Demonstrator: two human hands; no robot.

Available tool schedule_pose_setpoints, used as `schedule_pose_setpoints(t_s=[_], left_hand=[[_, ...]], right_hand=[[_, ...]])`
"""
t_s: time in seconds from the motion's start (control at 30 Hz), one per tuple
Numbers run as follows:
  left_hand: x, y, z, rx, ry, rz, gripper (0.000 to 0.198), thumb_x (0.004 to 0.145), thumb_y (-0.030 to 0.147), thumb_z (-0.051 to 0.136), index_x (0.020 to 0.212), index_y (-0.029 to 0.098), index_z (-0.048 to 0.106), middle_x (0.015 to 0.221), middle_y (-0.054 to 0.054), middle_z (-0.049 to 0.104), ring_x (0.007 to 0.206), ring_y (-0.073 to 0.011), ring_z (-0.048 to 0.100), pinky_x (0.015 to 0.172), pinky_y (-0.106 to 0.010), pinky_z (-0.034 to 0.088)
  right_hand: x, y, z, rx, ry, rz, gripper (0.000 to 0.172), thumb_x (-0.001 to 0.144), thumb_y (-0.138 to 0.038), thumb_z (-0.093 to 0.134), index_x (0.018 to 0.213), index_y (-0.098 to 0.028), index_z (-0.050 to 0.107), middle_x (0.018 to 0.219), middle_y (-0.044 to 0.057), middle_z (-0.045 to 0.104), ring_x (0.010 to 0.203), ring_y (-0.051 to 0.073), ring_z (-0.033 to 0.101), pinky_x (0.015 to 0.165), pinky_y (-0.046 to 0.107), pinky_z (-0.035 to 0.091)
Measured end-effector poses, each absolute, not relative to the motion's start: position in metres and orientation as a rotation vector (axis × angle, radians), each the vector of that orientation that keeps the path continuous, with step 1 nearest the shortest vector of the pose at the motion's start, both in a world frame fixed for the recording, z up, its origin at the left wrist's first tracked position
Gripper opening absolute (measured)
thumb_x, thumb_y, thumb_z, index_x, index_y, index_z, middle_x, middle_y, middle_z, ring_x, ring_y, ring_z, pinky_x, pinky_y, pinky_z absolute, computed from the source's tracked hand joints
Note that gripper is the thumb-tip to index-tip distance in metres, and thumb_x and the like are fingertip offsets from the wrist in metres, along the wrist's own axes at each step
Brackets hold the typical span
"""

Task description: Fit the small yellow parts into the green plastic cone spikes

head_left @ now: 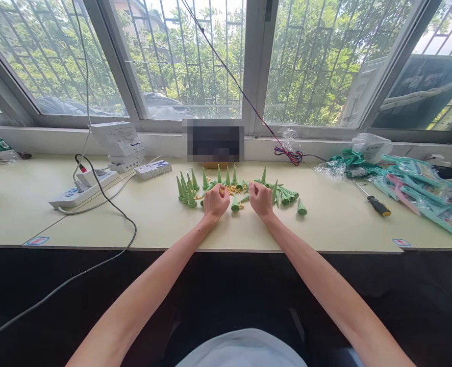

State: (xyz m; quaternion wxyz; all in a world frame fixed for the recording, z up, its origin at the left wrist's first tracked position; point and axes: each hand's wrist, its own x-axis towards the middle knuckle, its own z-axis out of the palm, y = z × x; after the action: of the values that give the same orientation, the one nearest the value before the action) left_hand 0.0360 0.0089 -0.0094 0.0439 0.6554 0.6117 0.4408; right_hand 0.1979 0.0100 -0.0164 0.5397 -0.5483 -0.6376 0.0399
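Note:
Both my hands are over the middle of the table, a short gap between them. My left hand [216, 201] is closed, its fingers curled in; whatever is pinched there is too small to make out. My right hand [261, 199] is curled into a fist, and its contents are hidden. Several green cones [191, 197] stand upright to the left, with more behind my hands. Other green cones [286, 195] lie on their sides at the right. One short green cone [235, 205] stands between my hands. Small yellow pieces [233, 189] lie scattered just behind it.
On the left are a white power strip [84, 187] with cables and stacked white boxes [119, 145]. A screwdriver [378, 205] and plastic-wrapped turquoise packages [425, 188] lie at the right. A black cable [134, 229] hangs over the table's front edge. Windows rise behind.

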Motion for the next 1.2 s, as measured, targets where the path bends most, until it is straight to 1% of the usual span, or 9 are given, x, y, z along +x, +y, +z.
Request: schedule_pose_setpoints(t_s=[0.1,0.23,0.4,0.47,0.53,0.67,0.87,1.07,1.2], left_hand=[[0.034,0.01,-0.01,1.962,1.884,1.439,0.011,0.076,0.018,0.057,0.086,0.02,0.062,0.069,-0.002,0.064,0.066,-0.0193,0.059,0.063,-0.03,0.042],[0.033,0.01,-0.009,2.022,1.821,1.603,0.01,0.076,0.014,0.054,0.082,0.02,0.06,0.078,-0.004,0.064,0.073,-0.0199,0.059,0.069,-0.033,0.046],[0.029,0.014,-0.008,2.033,1.904,1.73,0.013,0.077,0.012,0.053,0.083,0.019,0.062,0.086,-0.009,0.063,0.092,-0.0264,0.056,0.076,-0.037,0.047],[0.026,0.016,-0.009,2.043,1.932,1.738,0.015,0.079,0.012,0.053,0.084,0.019,0.064,0.089,-0.01,0.063,0.096,-0.0279,0.054,0.078,-0.038,0.047],[0.024,0.017,-0.011,2.098,1.942,1.692,0.016,0.079,0.012,0.053,0.086,0.019,0.066,0.091,-0.011,0.063,0.098,-0.0289,0.053,0.08,-0.04,0.047],[0.023,0.018,-0.015,2.31,1.958,1.464,0.015,0.08,0.017,0.056,0.086,0.019,0.071,0.09,-0.012,0.065,0.099,-0.0312,0.051,0.084,-0.044,0.043],[0.023,0.018,-0.013,2.508,1.981,1.237,0.022,0.084,0.018,0.052,0.09,0.019,0.074,0.086,-0.012,0.066,0.1,-0.0319,0.051,0.086,-0.047,0.039],[0.024,0.024,-0.014,2.64,1.935,1.055,0.023,0.082,0.016,0.052,0.084,0.019,0.075,0.085,-0.015,0.064,0.103,-0.0339,0.051,0.085,-0.047,0.04],[0.024,0.027,-0.018,2.667,1.949,0.984,0.022,0.082,0.016,0.053,0.074,0.019,0.073,0.084,-0.016,0.065,0.103,-0.0358,0.051,0.084,-0.049,0.04]], right_hand=[[0.198,0.01,-0.017,-1.299,-1.517,0.095,0.043,0.097,-0.039,0.039,0.058,-0.022,0.031,0.05,-0.003,0.037,0.049,0.013,0.03,0.053,0.027,0.025],[0.199,0.011,-0.018,-1.307,-1.517,0.104,0.043,0.097,-0.038,0.039,0.058,-0.022,0.03,0.05,-0.003,0.036,0.048,0.013,0.03,0.052,0.027,0.024],[0.2,0.012,-0.019,-1.307,-1.52,0.105,0.043,0.096,-0.037,0.039,0.058,-0.022,0.029,0.049,-0.003,0.034,0.048,0.012,0.029,0.053,0.027,0.023],[0.2,0.013,-0.019,-1.304,-1.519,0.103,0.043,0.096,-0.037,0.04,0.058,-0.022,0.029,0.049,-0.003,0.033,0.048,0.012,0.028,0.053,0.027,0.023],[0.2,0.013,-0.019,-1.299,-1.521,0.105,0.043,0.096,-0.037,0.039,0.057,-0.022,0.03,0.049,-0.003,0.034,0.048,0.012,0.028,0.053,0.027,0.023],[0.2,0.012,-0.019,-1.304,-1.532,0.109,0.043,0.097,-0.037,0.039,0.057,-0.022,0.03,0.05,-0.003,0.034,0.048,0.012,0.029,0.053,0.027,0.024],[0.2,0.012,-0.019,-1.305,-1.539,0.119,0.043,0.096,-0.037,0.04,0.057,-0.022,0.031,0.05,-0.004,0.034,0.049,0.012,0.029,0.053,0.028,0.024],[0.2,0.012,-0.019,-1.308,-1.554,0.133,0.043,0.096,-0.037,0.04,0.057,-0.022,0.031,0.05,-0.003,0.034,0.049,0.013,0.029,0.053,0.028,0.024],[0.2,0.013,-0.019,-1.297,-1.563,0.137,0.043,0.096,-0.037,0.04,0.057,-0.022,0.032,0.05,-0.002,0.036,0.049,0.013,0.031,0.053,0.028,0.025]])
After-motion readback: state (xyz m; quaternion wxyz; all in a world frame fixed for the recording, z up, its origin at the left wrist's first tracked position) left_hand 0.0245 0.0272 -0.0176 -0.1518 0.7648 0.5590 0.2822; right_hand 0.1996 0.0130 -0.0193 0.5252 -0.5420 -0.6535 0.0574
